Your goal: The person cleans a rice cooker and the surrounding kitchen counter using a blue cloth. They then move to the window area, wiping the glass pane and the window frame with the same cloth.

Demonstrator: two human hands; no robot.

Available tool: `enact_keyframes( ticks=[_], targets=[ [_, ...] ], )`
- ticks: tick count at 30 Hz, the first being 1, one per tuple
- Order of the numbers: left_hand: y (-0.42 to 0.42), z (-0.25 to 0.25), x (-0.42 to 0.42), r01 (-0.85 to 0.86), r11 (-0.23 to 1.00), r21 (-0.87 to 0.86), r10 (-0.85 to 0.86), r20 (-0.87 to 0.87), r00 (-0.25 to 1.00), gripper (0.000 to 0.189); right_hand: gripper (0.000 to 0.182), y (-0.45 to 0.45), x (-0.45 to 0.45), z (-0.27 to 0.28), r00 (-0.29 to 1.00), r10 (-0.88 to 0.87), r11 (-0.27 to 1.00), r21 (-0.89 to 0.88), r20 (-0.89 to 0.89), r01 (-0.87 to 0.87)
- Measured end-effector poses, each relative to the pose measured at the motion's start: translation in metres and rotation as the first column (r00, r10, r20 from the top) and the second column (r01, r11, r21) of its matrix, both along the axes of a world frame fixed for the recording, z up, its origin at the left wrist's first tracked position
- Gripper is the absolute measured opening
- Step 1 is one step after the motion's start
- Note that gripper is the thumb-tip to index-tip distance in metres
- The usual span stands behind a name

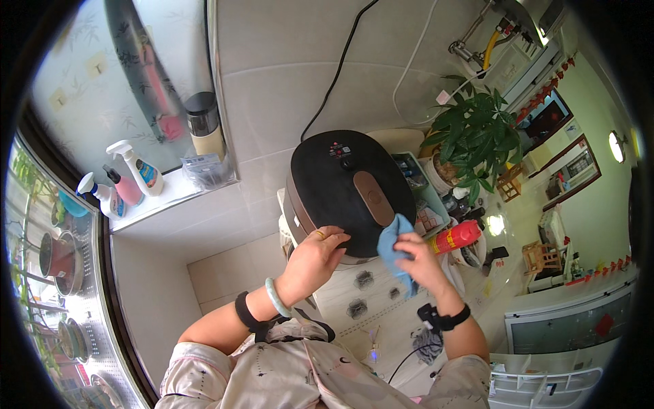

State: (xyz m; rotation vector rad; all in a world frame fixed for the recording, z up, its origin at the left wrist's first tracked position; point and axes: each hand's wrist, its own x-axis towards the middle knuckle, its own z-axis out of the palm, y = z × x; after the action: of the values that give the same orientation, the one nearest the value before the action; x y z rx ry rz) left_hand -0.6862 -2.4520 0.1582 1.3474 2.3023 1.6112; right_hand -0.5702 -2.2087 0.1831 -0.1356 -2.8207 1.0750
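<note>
A large electric cooker (301, 209) with a black lid (327, 199) stands on the table before me. A brown oblong panel (373, 198) runs along the lid's right half. My right hand (421, 260) pinches a crumpled light-blue cloth (392, 248), which lies against the lid's near right edge and the panel's lower end. Part of the cloth hangs below my fingers. My left hand (316, 259), wearing a ring, rests its bent fingers at the lid's near left edge and holds nothing.
Right of the cooker are a green bin (431, 204), a red spray can (457, 236) and a potted plant (472, 133). Spray bottles (145, 171) line the windowsill (171, 197) at left. A black cord (334, 76) runs up behind the cooker. A patterned cloth (352, 291) covers the table.
</note>
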Motion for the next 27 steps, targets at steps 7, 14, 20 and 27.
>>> enact_keyframes(
  ticks=[7,14,20,27],
  targets=[
    [0.0,0.005,-0.001,-0.056,0.997,0.048,0.041,0.273,0.961,0.053,0.027,-0.08,-0.042,0.009,0.968,0.144,0.988,-0.032,-0.206,-0.154],
    [-0.007,0.016,-0.042,-0.218,0.97,0.109,0.184,0.258,0.948,0.065,0.043,-0.098,-0.136,0.011,0.963,0.119,0.913,0.408,-0.243,-0.01],
    [-0.017,-0.012,-0.047,-0.234,0.969,0.083,0.201,0.29,0.936,0.059,0.032,-0.098,-0.178,0.002,0.996,0.033,0.626,0.778,-0.081,0.043],
    [-0.021,-0.014,-0.049,-0.24,0.964,0.111,0.202,0.277,0.94,0.051,0.01,-0.082,-0.18,0.011,0.963,0.027,0.549,0.809,-0.269,0.21]
  ],
)
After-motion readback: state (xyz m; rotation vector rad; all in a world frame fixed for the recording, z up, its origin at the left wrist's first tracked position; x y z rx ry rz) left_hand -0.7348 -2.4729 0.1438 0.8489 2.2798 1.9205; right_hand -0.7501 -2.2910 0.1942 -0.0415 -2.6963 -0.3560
